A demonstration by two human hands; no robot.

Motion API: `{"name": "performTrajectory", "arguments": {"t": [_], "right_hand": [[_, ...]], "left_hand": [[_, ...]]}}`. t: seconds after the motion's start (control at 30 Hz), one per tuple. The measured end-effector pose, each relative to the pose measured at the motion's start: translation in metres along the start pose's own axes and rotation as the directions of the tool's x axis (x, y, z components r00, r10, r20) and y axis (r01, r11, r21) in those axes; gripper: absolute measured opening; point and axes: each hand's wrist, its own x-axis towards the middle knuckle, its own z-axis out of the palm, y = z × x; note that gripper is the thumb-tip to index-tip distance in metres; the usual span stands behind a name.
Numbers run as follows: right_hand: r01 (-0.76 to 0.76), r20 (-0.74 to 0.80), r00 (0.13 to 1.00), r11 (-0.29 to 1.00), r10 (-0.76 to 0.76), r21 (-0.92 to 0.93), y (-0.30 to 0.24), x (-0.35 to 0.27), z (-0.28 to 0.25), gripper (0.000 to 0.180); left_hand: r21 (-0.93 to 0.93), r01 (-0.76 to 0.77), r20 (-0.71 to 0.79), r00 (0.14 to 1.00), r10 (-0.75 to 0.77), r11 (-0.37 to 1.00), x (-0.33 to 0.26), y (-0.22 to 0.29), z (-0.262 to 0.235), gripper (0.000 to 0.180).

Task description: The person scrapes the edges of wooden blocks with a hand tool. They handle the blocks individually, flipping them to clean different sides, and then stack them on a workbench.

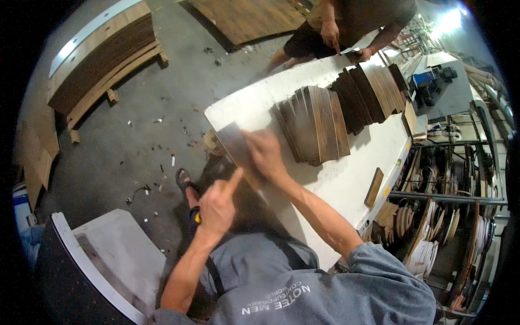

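A wood-grain panel (pixel 233 142), smeared by motion, stands tilted at the left corner of the white worktable (pixel 238 105). My right hand (pixel 264 154) is closed at its right edge, with blurred fingers. Lower and to the left, my left hand (pixel 216 206) has most fingers curled and one stretched toward the panel's lower end. Whether that fingertip touches the panel, or the curled fingers hold anything, is hidden. To the right of my right hand, a row of brown wood-grain panels (pixel 314 124) lies fanned on the table, with a darker row (pixel 368 95) beyond.
Across the table a person's hand (pixel 329 33) points down at its far edge. A short wood strip (pixel 374 187) lies near the right edge, beside racks of coiled edging (pixel 425 257). A pallet of stacked boards (pixel 103 65) stands at the far left. Scraps litter the floor (pixel 146 141).
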Motion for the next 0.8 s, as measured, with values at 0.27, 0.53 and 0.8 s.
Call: {"name": "performTrajectory", "arguments": {"t": [0.27, 0.53, 0.8], "right_hand": [[0.069, -0.111, 0.992, 0.998, -0.067, 0.014, 0.004, 0.006, 0.005, 0.033], [-0.055, -0.007, 0.998, 0.996, 0.055, 0.072, -0.007, 0.001, -0.009, 0.032], [-0.022, -0.068, 0.997, 0.996, 0.028, 0.089, 0.0, 0.002, -0.001, 0.029]], "left_hand": [[0.27, 0.111, -0.02, 0.994, -0.11, 0.957, 0.074, -0.043, -0.02, 0.07], [0.14, -0.158, 0.275, 0.954, 0.115, 0.978, -0.014, 0.024, 0.003, 0.074], [0.093, -0.009, 0.321, 0.947, -0.022, 0.996, 0.007, 0.017, -0.011, 0.07]]}}
